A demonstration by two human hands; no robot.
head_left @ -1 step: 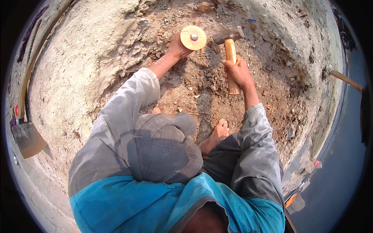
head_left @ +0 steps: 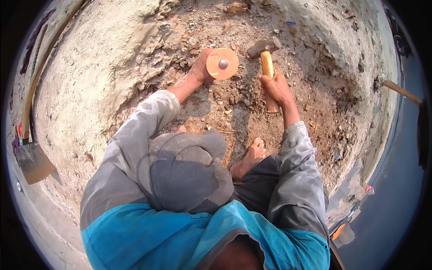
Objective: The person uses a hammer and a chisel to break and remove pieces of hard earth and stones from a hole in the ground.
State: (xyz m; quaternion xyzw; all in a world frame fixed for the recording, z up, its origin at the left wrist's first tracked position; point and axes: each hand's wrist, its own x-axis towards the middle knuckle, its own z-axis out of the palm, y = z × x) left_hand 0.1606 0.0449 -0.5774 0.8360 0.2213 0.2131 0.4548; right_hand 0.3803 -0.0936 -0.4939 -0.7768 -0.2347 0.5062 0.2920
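Observation:
My left hand (head_left: 201,67) is closed around the grip of a chisel with a round orange hand guard (head_left: 229,72). The metal striking end shows at the middle of the guard, while the shaft and tip below are hidden. To the right, my right hand (head_left: 277,88) is wrapped round the wooden handle of a club hammer (head_left: 267,65). The hammer's grey steel head points away from me, a little right of the guard and not touching it. Below both hands lies a dug patch of loose brown soil and stones (head_left: 243,99).
Pale, rough earth banks (head_left: 99,72) rise left and right of the dug patch. A shovel (head_left: 35,162) leans at the far left. Another wooden handle (head_left: 402,91) sticks out at the right, by a grey surface (head_left: 382,202). My bare foot (head_left: 250,157) rests on the soil.
My left hand has brought the chisel nearer to me, and its guard now faces up more evenly. The hammer has shifted slightly toward me, still held in my right hand.

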